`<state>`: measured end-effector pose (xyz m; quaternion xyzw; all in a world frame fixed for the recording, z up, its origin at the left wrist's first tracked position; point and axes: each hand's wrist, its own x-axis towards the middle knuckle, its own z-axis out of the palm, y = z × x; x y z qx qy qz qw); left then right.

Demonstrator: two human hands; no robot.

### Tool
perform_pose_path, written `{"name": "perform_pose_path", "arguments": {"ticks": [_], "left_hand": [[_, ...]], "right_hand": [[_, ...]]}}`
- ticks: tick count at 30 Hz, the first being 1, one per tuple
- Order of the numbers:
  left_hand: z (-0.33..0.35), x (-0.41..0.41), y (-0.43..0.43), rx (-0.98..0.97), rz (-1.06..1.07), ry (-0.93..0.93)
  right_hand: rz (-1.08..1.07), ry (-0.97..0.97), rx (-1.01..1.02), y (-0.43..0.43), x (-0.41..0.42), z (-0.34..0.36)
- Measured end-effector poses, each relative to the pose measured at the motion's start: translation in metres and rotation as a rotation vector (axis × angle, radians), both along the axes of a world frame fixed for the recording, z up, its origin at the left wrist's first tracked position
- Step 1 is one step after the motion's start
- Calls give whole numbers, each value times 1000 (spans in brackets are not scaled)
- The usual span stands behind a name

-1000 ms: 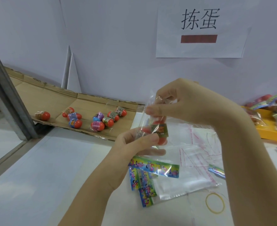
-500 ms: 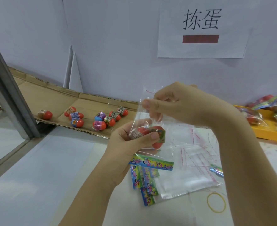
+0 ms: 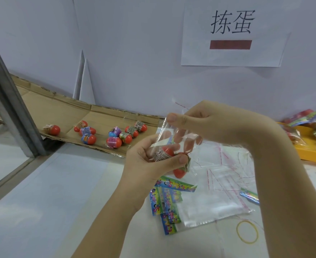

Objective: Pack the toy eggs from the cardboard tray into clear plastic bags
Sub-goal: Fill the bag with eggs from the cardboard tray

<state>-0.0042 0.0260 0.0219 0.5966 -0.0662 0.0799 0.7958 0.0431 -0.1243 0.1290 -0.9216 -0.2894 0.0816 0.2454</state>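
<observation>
My left hand (image 3: 149,161) grips red toy eggs (image 3: 165,152) through a clear plastic bag (image 3: 181,138); one more red egg (image 3: 179,173) shows low in the bag. My right hand (image 3: 205,123) pinches the bag's top edge, thumb in front and fingers inside the opening. Several loose toy eggs (image 3: 116,137) with printed bands lie on the flat cardboard tray (image 3: 97,116) to the left, one egg (image 3: 53,129) apart at the tray's left end.
Spare clear bags (image 3: 224,187) and colourful paper header cards (image 3: 167,200) lie on the white table under my hands. A yellow rubber band (image 3: 247,232) lies at the lower right. A yellow tray (image 3: 313,153) with packed bags stands at the right. A metal post (image 3: 10,101) rises at the left.
My left hand has pushed the eggs deeper into the bag and closed round them. My right hand has spread the bag's opening, its fingers now inside.
</observation>
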Motion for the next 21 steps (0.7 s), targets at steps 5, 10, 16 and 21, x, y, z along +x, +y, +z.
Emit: {"name": "perform_pose_path", "arguments": {"ticks": [5,10,16,21], "left_hand": [[2,0,-1,-31,-8,27],[3,2,0,-422,-46,81],[-1,4,-11,-561,93,118],[-4,6,-11,-562,115,138]], "right_hand": [[28,29,9,-5,4,0],[29,-72,241,-14,13,-2],[-1,-84,377,-7,16,-8],[30,23,351,-2,14,-10]]}}
